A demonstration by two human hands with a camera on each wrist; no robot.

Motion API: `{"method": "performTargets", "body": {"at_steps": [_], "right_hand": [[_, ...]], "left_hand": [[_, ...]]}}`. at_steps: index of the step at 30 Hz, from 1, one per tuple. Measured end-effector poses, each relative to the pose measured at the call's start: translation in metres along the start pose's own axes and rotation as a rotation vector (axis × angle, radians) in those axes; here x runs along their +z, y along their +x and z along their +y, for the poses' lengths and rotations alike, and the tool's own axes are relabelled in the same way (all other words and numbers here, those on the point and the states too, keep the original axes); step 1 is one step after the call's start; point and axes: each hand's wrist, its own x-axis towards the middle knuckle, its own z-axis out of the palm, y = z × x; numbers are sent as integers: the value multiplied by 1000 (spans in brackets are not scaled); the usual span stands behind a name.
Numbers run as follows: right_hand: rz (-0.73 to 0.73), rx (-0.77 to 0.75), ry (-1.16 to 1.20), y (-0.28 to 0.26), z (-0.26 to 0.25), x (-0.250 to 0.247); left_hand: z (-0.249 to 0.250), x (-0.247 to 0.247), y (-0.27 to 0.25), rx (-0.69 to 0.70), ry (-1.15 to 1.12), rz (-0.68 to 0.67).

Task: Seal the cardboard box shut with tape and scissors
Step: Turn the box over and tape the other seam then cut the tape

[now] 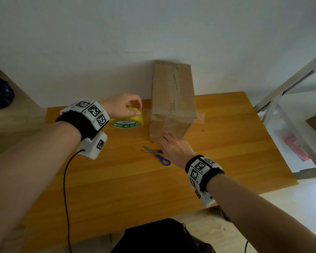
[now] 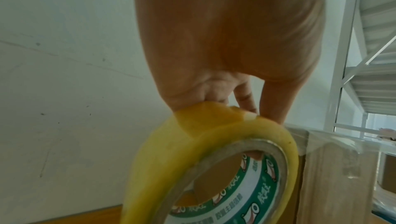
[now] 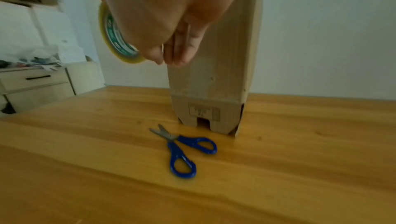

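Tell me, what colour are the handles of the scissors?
The scissors have blue handles and grey metal blades, seen best in the right wrist view.

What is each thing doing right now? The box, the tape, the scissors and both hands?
Cardboard box: upright on the table, a clear tape strip across it.
Tape roll: yellow, held beside the box, tape still joined to it.
Scissors: lying on the table, blades slightly apart.
Left hand: grips the tape roll.
Right hand: fingers straight against the box.

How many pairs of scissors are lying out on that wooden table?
1. The blue-handled scissors lie on the table just in front of the cardboard box, partly under the right hand. None other shows, though the box could hide something behind it.
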Motion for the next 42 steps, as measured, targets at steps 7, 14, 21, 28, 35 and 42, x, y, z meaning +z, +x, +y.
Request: {"method": "performTargets", "body": {"at_steps": [7,14,21,28,35,42], "right_hand": [[-554,344,-36,-4,-3,32],[-695,515,-49,-7,-4,54],[-617,573,-38,-5,-5,68],[-667,561,16,-3,-7,65],[-621,699,664,-3,-6,25],[-530,803,1040,-6,-18,-10]], "left_hand": [[-5,3,0,9,-2,-26],[-10,7,4,40,-26,-8],[-14,5,5,37,-48,-35],[-19,4,7,27,-46,-66],[-14,1,4,10,-42,-71],[-4,-1,-3,27,-46,-39]]}}
